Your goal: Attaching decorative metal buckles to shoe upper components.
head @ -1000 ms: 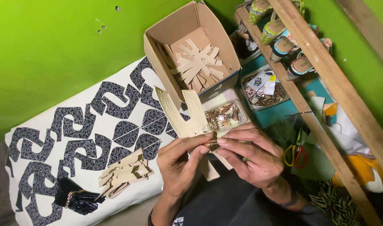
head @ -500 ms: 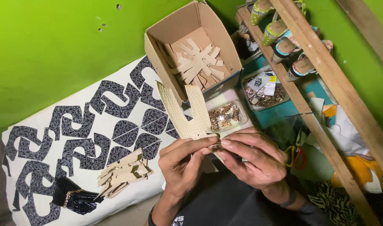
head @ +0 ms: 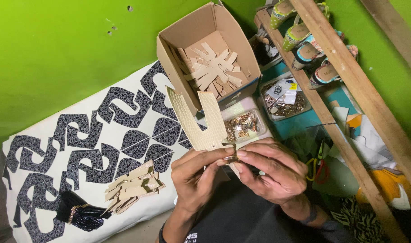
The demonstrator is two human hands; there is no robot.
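Observation:
Both my hands meet at the lower middle of the head view. My left hand (head: 197,174) and my right hand (head: 270,170) pinch the bottom of a beige, textured, U-shaped cut strap piece (head: 201,121) that stands up between the fingertips. A small metal part (head: 231,158) sits where the fingertips touch; its shape is too small to tell. Behind the piece an open cardboard box (head: 183,31) holds several similar beige cut pieces (head: 212,69).
A clear tray of gold metal fittings (head: 242,126) lies just past my hands. A pile of beige pieces (head: 132,185) and black straps (head: 82,215) rest on a white, black-patterned cushion (head: 102,130). At right, a wooden rack (head: 349,90) holds sandals (head: 304,31).
The hands and the beige piece have stayed almost in place; the fingers have only shifted slightly around the small metal part.

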